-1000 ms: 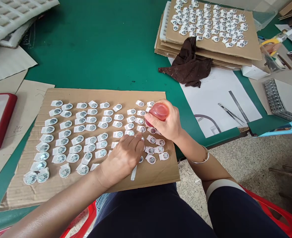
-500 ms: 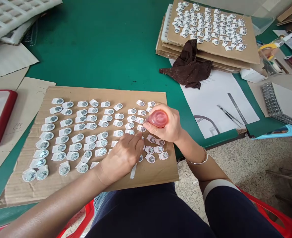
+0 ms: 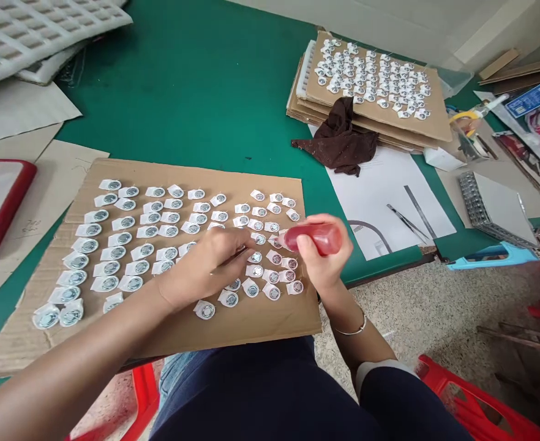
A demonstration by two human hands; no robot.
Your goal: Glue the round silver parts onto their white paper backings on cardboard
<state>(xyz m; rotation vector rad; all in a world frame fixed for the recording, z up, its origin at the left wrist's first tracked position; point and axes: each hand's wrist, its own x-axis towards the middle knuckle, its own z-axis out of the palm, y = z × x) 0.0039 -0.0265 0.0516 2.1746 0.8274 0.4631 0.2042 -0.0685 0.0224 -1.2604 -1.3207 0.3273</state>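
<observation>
My right hand (image 3: 329, 264) is wrapped around a red squeeze bottle (image 3: 318, 237), tilted so its clear nozzle points left over the cardboard sheet (image 3: 261, 323). Pinched in my left hand (image 3: 219, 254) is a thin, narrow tool (image 3: 237, 253), mostly hidden by the fingers, so its kind is unclear. Rows of small round pieces with printed faces on white paper tabs (image 3: 86, 245) cover the cardboard. Several lie right beside both hands, and my left hand and forearm hide some. Between the hands sits one round piece (image 3: 254, 257).
Behind, a cardboard stack (image 3: 375, 110) carries more round pieces, with a dark brown cloth (image 3: 343, 144) against it. Tweezers (image 3: 406, 222) and a steel ruler (image 3: 419, 211) lie on white paper (image 3: 371, 184). A red-framed case (image 3: 3, 208) is at left, white trays (image 3: 45, 37) beyond.
My left hand has moved left and up from the nozzle, lifting the thin tool. My right hand has shifted right and down, tipping the bottle more sideways. The view has turned slightly right.
</observation>
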